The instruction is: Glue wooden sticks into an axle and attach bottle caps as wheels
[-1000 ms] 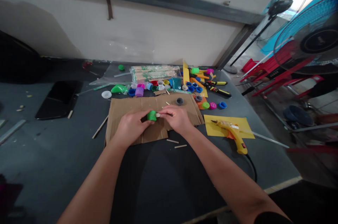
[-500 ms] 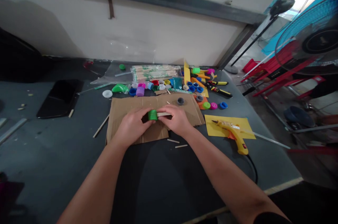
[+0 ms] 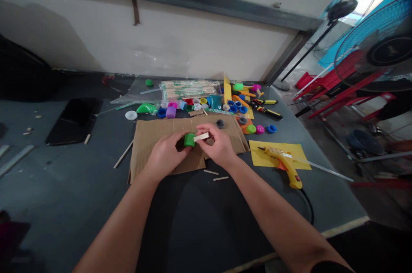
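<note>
Between the thumb and fingers of my left hand (image 3: 167, 153) is a green bottle cap (image 3: 189, 140). My right hand (image 3: 216, 144) pinches a few short pale wooden sticks (image 3: 201, 136) lying side by side. Their left end meets the cap's right side; I cannot tell whether they are fixed to it. Both hands are over a piece of brown cardboard (image 3: 144, 135). A grey cap (image 3: 220, 123) sits on the cardboard just beyond my right hand.
A yellow glue gun (image 3: 286, 163) lies on yellow card (image 3: 257, 157) at right. Behind the cardboard are several coloured caps (image 3: 171, 112), bagged wooden sticks (image 3: 189, 89) and black-and-yellow pliers (image 3: 265, 110). A black phone (image 3: 72, 120) lies left. Loose stick pieces (image 3: 220, 178) lie in front.
The cap and sticks have shifted slightly right. The sticks have turned, so their flat side and raised right end show more clearly. Both hands keep their hold.
</note>
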`<action>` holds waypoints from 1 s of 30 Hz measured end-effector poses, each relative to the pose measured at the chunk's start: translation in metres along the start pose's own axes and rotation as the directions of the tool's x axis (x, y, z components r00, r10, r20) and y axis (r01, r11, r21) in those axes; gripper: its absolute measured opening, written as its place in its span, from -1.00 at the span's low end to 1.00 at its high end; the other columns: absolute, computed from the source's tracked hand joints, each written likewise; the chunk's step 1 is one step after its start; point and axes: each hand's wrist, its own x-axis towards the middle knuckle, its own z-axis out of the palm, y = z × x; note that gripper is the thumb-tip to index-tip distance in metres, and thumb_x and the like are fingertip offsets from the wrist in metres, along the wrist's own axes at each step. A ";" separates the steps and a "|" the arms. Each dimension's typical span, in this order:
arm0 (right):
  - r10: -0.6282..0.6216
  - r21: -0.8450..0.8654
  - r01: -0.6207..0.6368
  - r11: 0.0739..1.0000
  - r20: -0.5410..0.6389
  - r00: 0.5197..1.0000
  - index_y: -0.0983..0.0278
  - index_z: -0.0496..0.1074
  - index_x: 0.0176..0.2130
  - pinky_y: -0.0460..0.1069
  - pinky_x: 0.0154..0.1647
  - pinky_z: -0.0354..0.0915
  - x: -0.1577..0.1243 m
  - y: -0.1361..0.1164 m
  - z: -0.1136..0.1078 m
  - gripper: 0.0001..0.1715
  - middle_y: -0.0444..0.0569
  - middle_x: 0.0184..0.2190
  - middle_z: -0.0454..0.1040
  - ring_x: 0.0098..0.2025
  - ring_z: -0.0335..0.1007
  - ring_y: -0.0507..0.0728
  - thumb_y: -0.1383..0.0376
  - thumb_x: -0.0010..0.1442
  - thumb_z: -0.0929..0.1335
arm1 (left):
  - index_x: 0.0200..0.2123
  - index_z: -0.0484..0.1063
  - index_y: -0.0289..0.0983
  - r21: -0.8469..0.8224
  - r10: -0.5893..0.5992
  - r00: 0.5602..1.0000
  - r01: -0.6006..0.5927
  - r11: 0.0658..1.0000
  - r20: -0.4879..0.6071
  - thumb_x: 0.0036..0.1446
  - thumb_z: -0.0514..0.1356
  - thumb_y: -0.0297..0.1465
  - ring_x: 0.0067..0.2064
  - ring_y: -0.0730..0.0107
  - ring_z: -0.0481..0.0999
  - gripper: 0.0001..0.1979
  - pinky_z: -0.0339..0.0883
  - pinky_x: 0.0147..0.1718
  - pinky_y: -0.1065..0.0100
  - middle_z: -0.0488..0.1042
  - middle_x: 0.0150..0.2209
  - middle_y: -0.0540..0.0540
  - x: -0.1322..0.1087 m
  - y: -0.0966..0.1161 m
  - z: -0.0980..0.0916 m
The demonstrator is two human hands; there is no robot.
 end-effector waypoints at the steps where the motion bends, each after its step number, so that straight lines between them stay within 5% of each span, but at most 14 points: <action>1: -0.006 -0.002 0.006 1.000 -0.001 1.000 0.21 0.33 -0.02 0.00 -0.15 0.37 0.000 -0.001 -0.001 -0.61 -0.05 -0.24 0.53 -0.23 0.48 0.09 0.35 0.12 0.36 | 0.02 0.39 -0.12 -0.008 0.009 1.000 -0.010 1.000 -0.007 0.07 0.20 -0.37 -0.07 0.16 0.54 -0.60 0.39 -0.09 0.19 0.55 -0.05 -0.05 0.000 0.001 0.001; 7: -0.042 -0.018 0.042 0.999 -0.004 0.999 0.23 0.24 0.07 -0.03 -0.17 0.37 0.000 -0.005 -0.003 -0.51 -0.06 -0.23 0.52 -0.26 0.46 0.06 0.36 0.13 0.35 | 0.00 0.36 -0.22 0.009 0.157 0.983 -0.157 0.988 -0.092 0.08 0.19 -0.40 0.15 0.12 0.37 -0.63 0.29 0.08 0.13 0.45 0.07 -0.16 0.001 -0.003 0.010; 11: -0.055 -0.022 0.055 0.998 0.005 0.998 0.22 0.22 0.09 -0.03 -0.16 0.37 0.000 -0.006 -0.001 -0.49 -0.07 -0.23 0.52 -0.28 0.45 0.05 0.37 0.14 0.34 | -0.09 0.42 -0.27 0.121 0.239 0.961 -0.223 0.967 -0.139 0.06 0.21 -0.38 0.07 0.05 0.38 -0.70 0.25 0.06 0.04 0.49 -0.05 -0.21 0.002 -0.005 0.008; 22: -0.124 -0.151 0.129 0.980 0.045 0.991 0.19 0.41 -0.08 0.01 -0.11 0.34 0.000 -0.004 -0.001 -0.74 -0.04 -0.20 0.52 -0.15 0.44 0.12 0.34 0.20 0.33 | -0.08 0.35 -0.24 0.053 0.101 0.990 -0.097 0.994 -0.096 0.07 0.17 -0.40 -0.10 0.11 0.45 -0.70 0.35 -0.11 0.12 0.49 -0.16 -0.15 -0.002 -0.001 0.003; 30: -0.148 -0.152 0.158 0.976 0.075 0.986 0.18 0.49 -0.24 0.04 -0.11 0.31 0.004 0.003 0.000 -0.90 -0.07 -0.29 0.56 -0.19 0.46 0.13 0.31 0.18 0.37 | -0.06 0.39 -0.22 0.070 0.153 0.984 -0.147 0.987 -0.089 0.09 0.16 -0.41 -0.05 0.12 0.45 -0.69 0.33 -0.05 0.12 0.49 -0.12 -0.15 -0.002 -0.005 -0.002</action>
